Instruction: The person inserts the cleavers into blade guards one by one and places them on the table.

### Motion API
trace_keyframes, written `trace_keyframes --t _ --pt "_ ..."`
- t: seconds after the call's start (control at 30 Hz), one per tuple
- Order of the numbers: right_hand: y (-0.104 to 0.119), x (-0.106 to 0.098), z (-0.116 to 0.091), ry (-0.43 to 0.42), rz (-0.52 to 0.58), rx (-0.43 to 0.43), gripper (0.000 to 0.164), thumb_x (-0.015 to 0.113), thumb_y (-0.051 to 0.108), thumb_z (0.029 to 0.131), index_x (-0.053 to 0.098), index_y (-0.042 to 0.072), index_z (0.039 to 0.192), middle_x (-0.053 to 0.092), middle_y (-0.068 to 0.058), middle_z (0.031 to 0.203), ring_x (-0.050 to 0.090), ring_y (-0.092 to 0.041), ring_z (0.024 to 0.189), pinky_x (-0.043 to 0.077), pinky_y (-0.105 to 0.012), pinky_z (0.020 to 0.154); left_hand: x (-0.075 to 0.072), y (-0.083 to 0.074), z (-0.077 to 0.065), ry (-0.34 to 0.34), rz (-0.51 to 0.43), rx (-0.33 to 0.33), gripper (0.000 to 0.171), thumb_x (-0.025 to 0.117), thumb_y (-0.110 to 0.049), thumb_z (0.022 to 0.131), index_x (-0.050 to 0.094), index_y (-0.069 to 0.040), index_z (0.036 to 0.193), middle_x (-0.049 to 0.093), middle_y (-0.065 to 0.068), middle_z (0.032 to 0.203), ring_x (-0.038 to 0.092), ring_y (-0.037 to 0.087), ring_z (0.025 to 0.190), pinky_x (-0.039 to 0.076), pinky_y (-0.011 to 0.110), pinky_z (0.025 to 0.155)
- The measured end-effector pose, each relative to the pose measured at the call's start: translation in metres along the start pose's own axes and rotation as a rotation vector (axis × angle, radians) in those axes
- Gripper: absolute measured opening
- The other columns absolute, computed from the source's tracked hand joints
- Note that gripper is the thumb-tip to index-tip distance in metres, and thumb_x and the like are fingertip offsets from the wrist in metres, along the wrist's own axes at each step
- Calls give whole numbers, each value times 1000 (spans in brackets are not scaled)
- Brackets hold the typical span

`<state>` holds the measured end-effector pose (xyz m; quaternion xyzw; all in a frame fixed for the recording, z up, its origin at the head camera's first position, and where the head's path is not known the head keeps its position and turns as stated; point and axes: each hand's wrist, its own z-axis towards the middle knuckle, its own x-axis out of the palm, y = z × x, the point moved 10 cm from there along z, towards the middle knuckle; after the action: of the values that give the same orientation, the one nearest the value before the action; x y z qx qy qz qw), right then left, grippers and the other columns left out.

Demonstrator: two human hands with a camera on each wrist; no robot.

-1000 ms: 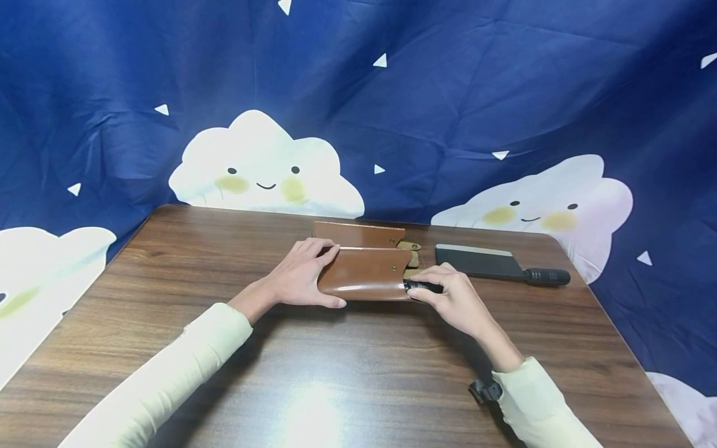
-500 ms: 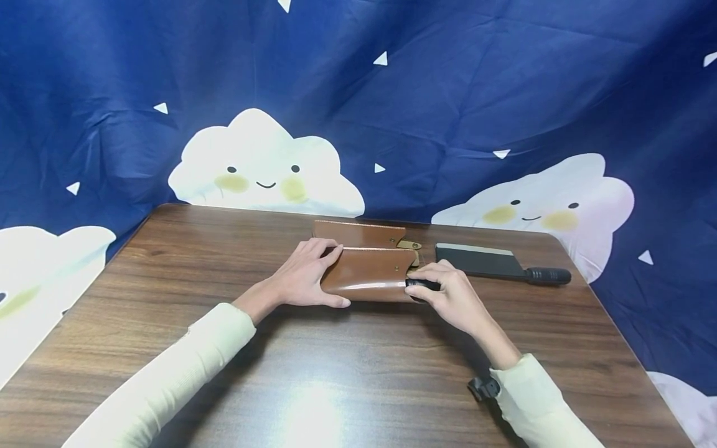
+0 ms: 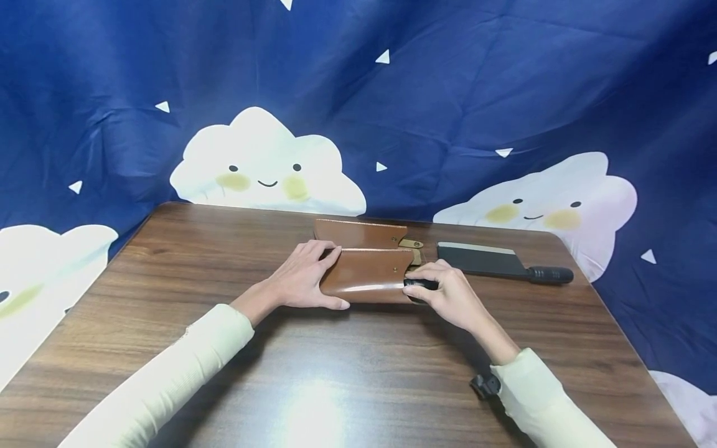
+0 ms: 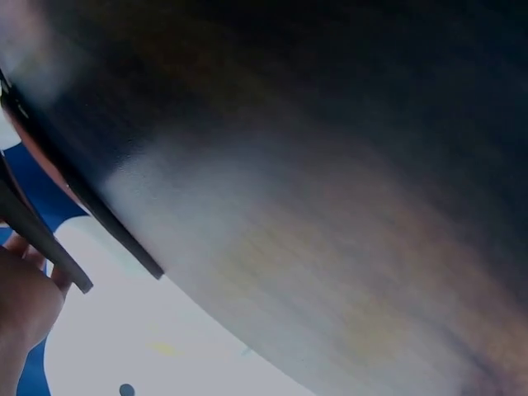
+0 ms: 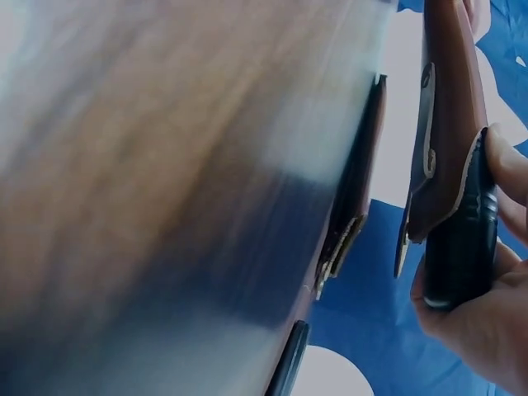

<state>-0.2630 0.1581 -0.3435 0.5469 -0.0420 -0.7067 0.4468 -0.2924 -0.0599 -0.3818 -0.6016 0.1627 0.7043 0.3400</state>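
Observation:
A brown leather knife sheath [image 3: 364, 277] is held just above the table between my hands; a gap to the tabletop shows in the right wrist view. My left hand [image 3: 302, 274] grips its left end, thumb along the near side and fingers at the far side. At the sheath's right end, my right hand [image 3: 450, 292] grips the black handle [image 5: 462, 256] of a knife. The handle's inner end sits within the sheath mouth, and the blade is hidden inside. A strap [image 5: 426, 124] hangs along the sheath in the right wrist view.
Behind the held sheath lies a second brown sheath [image 3: 361, 234] with a tan strap [image 3: 411, 244]. A black cleaver [image 3: 482, 259] rests at the right, its handle pointing right. The wooden table [image 3: 235, 386] ends at a blue cloud-print curtain [image 3: 414, 112].
Between the earlier frames, the sheath and left hand shifted slightly right, and less of the handle shows beyond the sheath mouth. Since then, both hands have stayed almost still.

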Motion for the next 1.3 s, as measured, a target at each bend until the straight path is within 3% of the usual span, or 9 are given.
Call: trace_keyframes --t 0.27,0.8,1.1,1.3 --pt "-13 4 -6 23 20 122 19 85 21 83 82 12 100 75 5 97 64 -16 95 51 -38 82 5 -2 -1 27 4 7 118 62 -84 72 43 1 152 43 12 146 37 29 135 28 48 111" --pt "-38 25 -25 134 140 355 21 86 25 82 82 12 99 77 1 97 69 -20 101 53 -37 88 27 -9 -6 133 37 28 121 55 -89 74 41 0 154 40 13 151 35 27 139 31 45 110" --pt "-44 28 -26 146 162 401 23 87 26 81 82 13 99 76 1 97 68 -20 103 51 -40 90 32 -7 -6 143 37 29 121 54 -90 74 41 -1 154 41 12 151 36 26 138 32 44 110" --pt "-44 29 -25 165 173 401 22 86 27 82 82 14 99 76 2 97 67 -21 102 50 -41 90 36 -6 -6 186 31 18 121 51 -91 75 38 -2 156 38 13 154 35 27 139 32 45 111"
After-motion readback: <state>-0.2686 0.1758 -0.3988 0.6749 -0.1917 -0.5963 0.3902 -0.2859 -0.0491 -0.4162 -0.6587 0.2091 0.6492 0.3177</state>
